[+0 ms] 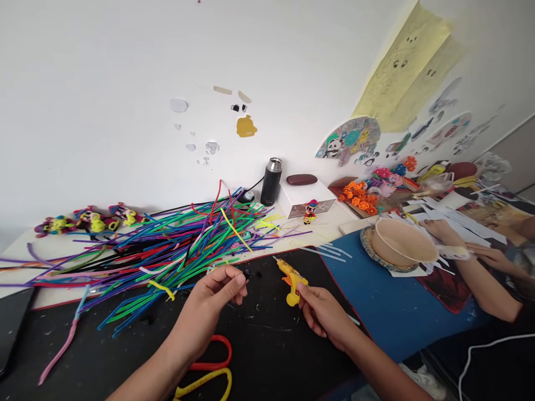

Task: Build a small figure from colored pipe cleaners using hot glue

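My right hand (321, 312) grips a small yellow hot glue gun (290, 281) with an orange trigger, its nozzle pointing up and left over the black mat (267, 334). To the left, my left hand (217, 295) is closed in a pinch, thumb against forefinger; a tiny dark bit shows at the fingertips, too small to name. Beneath my left forearm lie scissors with a red handle loop (221, 353) and a yellow handle loop (209, 384). Behind that hand spreads a big pile of coloured pipe cleaners (188, 250).
Small pipe-cleaner figures (94, 220) lie at the back left. A black flask (271, 182) and a white box (303, 195) stand by the wall, a small figure (310, 211) before the box. On the right, another person's arms (480, 278) work beside a beige bowl (403, 239).
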`<state>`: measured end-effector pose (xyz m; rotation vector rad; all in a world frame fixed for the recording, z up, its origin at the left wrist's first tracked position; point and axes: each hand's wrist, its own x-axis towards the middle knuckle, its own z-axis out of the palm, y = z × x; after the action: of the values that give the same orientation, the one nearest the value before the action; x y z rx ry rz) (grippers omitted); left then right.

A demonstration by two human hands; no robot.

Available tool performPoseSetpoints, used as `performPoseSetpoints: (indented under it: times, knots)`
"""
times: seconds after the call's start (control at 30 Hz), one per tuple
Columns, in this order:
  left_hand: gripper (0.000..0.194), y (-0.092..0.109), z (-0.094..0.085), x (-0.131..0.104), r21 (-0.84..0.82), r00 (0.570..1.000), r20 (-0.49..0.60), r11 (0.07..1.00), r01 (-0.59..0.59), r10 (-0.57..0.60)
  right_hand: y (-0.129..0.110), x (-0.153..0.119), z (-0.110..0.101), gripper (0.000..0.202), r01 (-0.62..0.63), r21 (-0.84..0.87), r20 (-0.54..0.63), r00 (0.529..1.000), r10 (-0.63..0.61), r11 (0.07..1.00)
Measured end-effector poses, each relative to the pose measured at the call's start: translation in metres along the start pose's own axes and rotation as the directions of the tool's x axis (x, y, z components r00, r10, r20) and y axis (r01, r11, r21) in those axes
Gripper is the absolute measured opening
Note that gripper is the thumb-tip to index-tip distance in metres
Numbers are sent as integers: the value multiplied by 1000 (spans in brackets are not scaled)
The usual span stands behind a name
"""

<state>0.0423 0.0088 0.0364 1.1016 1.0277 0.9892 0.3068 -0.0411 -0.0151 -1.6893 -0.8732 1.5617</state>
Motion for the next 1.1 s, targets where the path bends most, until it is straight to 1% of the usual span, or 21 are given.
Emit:
performPoseSetpoints:
  times: [0.1, 0.17, 0.27, 0.37, 0.43, 0.5, 0.6, 0.77, 0.93, 1.1]
  knots:
    - [42, 0, 6, -1, -21, 1000, -6, 1000, 11, -11, -3, -7, 10, 60, 159, -17, -54, 986, -160, 987]
    - [42, -2, 10, -2, -43, 1000, -15, 999, 18, -19, -9, -12, 24, 58, 231, -2, -39, 972, -231, 973]
    - [41, -8, 16, -4, -80, 999, -31, 996, 37, -39, -20, -16, 53, 57, 293, 64, 20, 955, -294, 954]
    - [40, -15, 21, -7, -113, 996, -57, 992, 56, -63, -26, -14, 81, 55, 355, 191, 26, 930, -366, 915]
    - [40, -19, 21, -9, -126, 995, -78, 990, 56, -66, -28, -11, 94, 54, 369, 262, 39, 919, -392, 892]
    - [41, -22, 20, -11, -126, 994, -96, 991, 47, -59, -27, -7, 103, 52, 364, 305, 41, 918, -395, 880]
    - [41, -25, 17, -13, -112, 993, -111, 993, 35, -47, -25, -4, 109, 49, 359, 329, 32, 920, -390, 873]
    - [40, -30, 15, -14, -100, 993, -104, 994, 44, -54, -20, -1, 112, 45, 381, 339, 7, 913, -407, 860]
    - [42, -29, 17, -13, -98, 992, -95, 992, 75, -84, -19, 0, 111, 43, 386, 356, 4, 910, -414, 851]
    - [43, -28, 16, -13, -121, 987, -73, 984, 134, -143, -18, 1, 110, 40, 385, 366, 8, 909, -417, 847]
